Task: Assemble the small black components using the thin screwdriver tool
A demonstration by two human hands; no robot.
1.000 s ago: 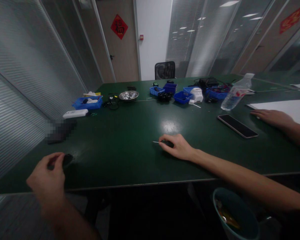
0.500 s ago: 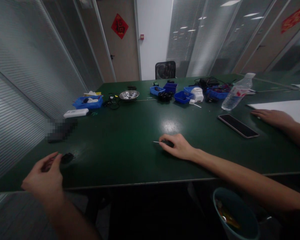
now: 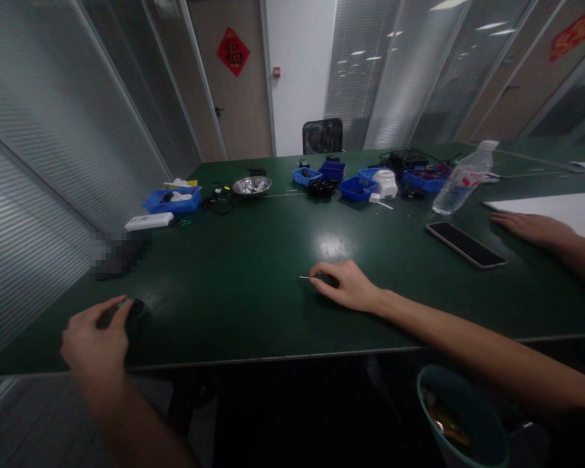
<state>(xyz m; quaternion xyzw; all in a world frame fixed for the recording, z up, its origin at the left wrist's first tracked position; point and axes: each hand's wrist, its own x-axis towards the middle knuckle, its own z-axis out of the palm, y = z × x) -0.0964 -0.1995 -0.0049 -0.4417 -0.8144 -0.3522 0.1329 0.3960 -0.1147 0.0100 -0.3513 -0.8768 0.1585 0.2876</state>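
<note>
Near the table's front left edge, my left hand (image 3: 97,335) has its thumb and forefinger pinched at a small dark item (image 3: 135,309) with a bit of green; its details are too small to tell. My right hand (image 3: 344,286) rests on the green table (image 3: 234,260) near the middle, fingers closed around a thin tool (image 3: 304,278). The tool's metal tip points left, and its dark part is mostly hidden by the fingers.
Another person's hand (image 3: 536,229) lies at the right by white paper (image 3: 565,207), near a phone (image 3: 465,245) and a bottle (image 3: 463,179). Blue trays (image 3: 358,189), a metal bowl (image 3: 252,186) and a white box (image 3: 149,221) stand farther back. A bin (image 3: 487,416) is below the edge.
My left hand has moved slightly right and now pinches at the dark item's near side. My right hand has stayed in place with the tool.
</note>
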